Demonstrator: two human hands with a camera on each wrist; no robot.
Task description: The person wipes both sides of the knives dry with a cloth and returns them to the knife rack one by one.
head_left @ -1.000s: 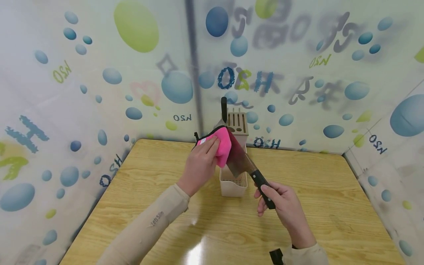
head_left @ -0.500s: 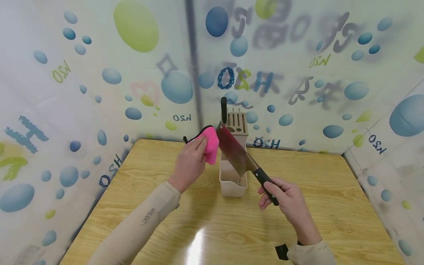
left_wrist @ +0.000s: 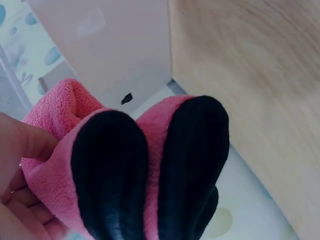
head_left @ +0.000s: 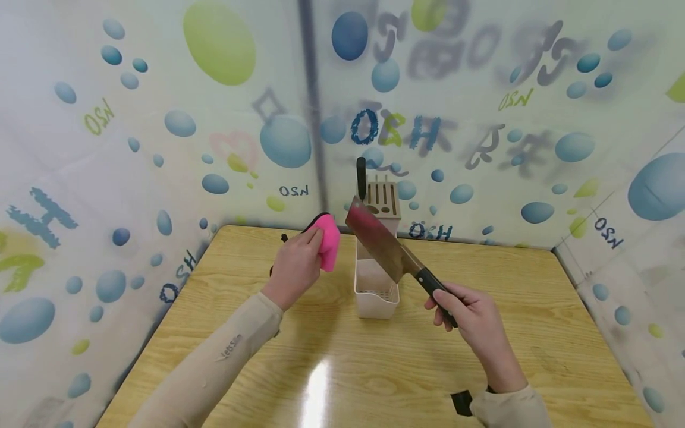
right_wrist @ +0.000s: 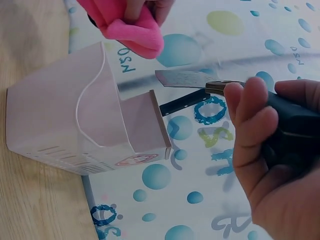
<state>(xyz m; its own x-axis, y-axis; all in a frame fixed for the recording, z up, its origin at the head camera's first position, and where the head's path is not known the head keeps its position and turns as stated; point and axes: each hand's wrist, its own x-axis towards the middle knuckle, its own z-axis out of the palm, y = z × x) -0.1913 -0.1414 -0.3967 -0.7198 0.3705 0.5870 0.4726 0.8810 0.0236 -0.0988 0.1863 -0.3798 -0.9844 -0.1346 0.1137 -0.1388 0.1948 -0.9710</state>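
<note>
In the head view my right hand grips the black handle of a cleaver, its broad blade slanting up and to the left in the air. My left hand holds a folded pink cloth with black edging, a short gap to the left of the blade. The left wrist view shows the cloth bunched between thumb and fingers, its black trim towards the camera. Fingers wrap the cleaver handle in the right wrist view. Behind the blade stands a pale knife holder, partly hidden by it.
A black-handled knife stands upright at the holder's slotted top. The holder rests on a wooden table close to its back edge. Patterned curtains hang behind and at both sides.
My left hand has drawn the cloth off the blade, moving left and slightly down. The right hand has shifted a little to the right with the cleaver, whose blade is now uncovered.
</note>
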